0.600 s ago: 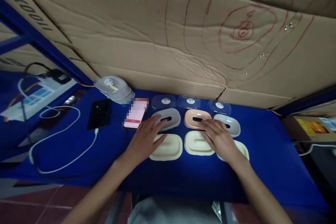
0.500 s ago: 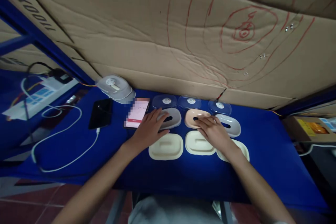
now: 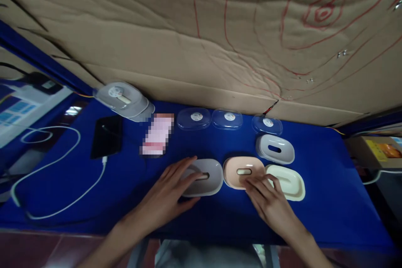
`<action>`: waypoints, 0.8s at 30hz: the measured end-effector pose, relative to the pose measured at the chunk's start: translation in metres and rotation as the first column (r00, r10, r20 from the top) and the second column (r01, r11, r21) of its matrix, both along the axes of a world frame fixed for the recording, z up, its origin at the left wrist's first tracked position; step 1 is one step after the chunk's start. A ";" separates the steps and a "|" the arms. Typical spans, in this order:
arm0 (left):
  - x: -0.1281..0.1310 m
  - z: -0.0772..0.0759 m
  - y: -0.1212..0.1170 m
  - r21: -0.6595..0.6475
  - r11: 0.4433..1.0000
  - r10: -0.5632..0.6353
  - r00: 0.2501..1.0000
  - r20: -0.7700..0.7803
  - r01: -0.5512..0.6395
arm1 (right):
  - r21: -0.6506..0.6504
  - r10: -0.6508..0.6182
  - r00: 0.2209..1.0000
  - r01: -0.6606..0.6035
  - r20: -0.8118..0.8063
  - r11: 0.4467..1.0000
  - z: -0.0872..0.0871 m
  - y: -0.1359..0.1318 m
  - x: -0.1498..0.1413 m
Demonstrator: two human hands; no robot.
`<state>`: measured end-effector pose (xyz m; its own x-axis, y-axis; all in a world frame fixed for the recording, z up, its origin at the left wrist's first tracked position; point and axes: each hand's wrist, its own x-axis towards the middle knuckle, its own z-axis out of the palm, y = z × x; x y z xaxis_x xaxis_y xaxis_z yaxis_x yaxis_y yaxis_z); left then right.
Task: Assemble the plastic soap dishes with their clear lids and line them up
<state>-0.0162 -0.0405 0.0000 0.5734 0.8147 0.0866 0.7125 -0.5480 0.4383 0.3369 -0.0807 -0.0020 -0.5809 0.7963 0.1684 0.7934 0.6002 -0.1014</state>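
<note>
My left hand point(image 3: 171, 186) holds the left end of a grey oval soap dish tray point(image 3: 213, 176), fingers spread at its far rim and thumb by the near rim. A cream raised bar shows through the tray's slot. My right hand point(image 3: 271, 201) has its fingers on the near right rim of a peach soap dish tray point(image 3: 234, 171), whose slot also shows a cream bar. To the right lies a cream oval base point(image 3: 293, 182), partly behind my right hand. Behind it sits another grey slotted tray point(image 3: 284, 148), its slot dark.
Along the back lie three clear lids with round stickers, a left lid point(image 3: 191, 123), a middle lid point(image 3: 226, 123) and a right lid point(image 3: 266, 127). Stacked lidded dishes point(image 3: 138, 102), a pink-screened phone point(image 3: 157, 134) and a black phone point(image 3: 106, 136) on a white cable point(image 3: 75, 201) are left. Cardboard point(image 3: 141, 37) walls the back.
Both hands have brought the left grey tray and the peach tray toward me, onto the two cream bases. The right grey tray and its base stay apart. The view has shifted slightly.
</note>
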 end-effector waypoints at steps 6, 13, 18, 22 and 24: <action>0.009 -0.012 -0.004 0.017 0.999 -0.042 0.999 -0.011 0.042 | 0.020 -0.070 0.996 0.071 -0.050 0.997 -0.014 0.006 -0.009; 0.013 -0.020 -0.011 0.139 0.988 -0.041 0.984 -0.174 0.065 | 0.022 -0.058 0.996 0.060 -0.062 0.998 -0.011 0.009 -0.012; 0.015 -0.012 -0.007 0.137 0.987 -0.058 0.976 -0.209 0.088 | 0.018 -0.055 0.997 0.056 -0.047 0.998 -0.009 0.010 -0.013; 0.015 -0.005 0.001 0.109 0.988 -0.090 0.979 -0.182 0.111 | 0.021 -0.012 0.999 0.013 -0.035 1.000 0.005 0.019 -0.009; 0.016 -0.004 0.006 0.105 0.989 -0.081 0.981 -0.178 0.101 | 0.019 -0.002 0.999 0.002 -0.039 1.000 0.019 0.034 -0.008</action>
<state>-0.0007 -0.0343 -0.0043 0.6593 0.7487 0.0683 0.7166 -0.6533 0.2441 0.3294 -0.0472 0.0165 -0.5720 0.7939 0.2062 0.7902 0.6008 -0.1208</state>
